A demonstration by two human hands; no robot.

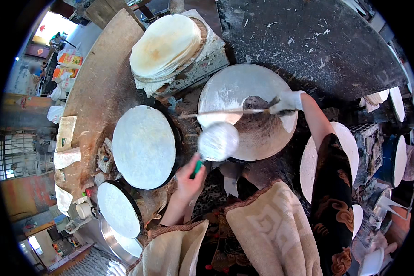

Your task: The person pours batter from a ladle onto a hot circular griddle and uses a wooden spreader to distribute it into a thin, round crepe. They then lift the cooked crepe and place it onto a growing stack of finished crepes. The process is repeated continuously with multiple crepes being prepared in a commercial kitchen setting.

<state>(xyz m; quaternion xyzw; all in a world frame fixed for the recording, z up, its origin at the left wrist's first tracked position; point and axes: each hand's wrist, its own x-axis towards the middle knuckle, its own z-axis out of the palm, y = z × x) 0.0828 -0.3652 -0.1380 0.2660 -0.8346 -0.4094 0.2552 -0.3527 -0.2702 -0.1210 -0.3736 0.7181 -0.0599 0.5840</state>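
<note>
My left hand point(188, 180) is closed around the green handle of a round-headed ladle point(218, 141), whose pale head is blurred and overlaps the near edge of a large round griddle point(267, 145). My right hand point(285, 103), in a white glove, grips one end of a long thin stick point(216, 112) that stretches leftward across the griddle. White batter point(244, 80) coats the far and left part of the griddle. Its near right part shows brownish and bare, with a dark patch near the middle.
A stack of thin round flatbreads point(168, 48) rests on a block at the far left. White-topped round griddles stand at left point(145, 147), near left point(118, 209) and right point(349, 142). A curved brown board point(96, 83) and a dark panel point(308, 41) border the workplace.
</note>
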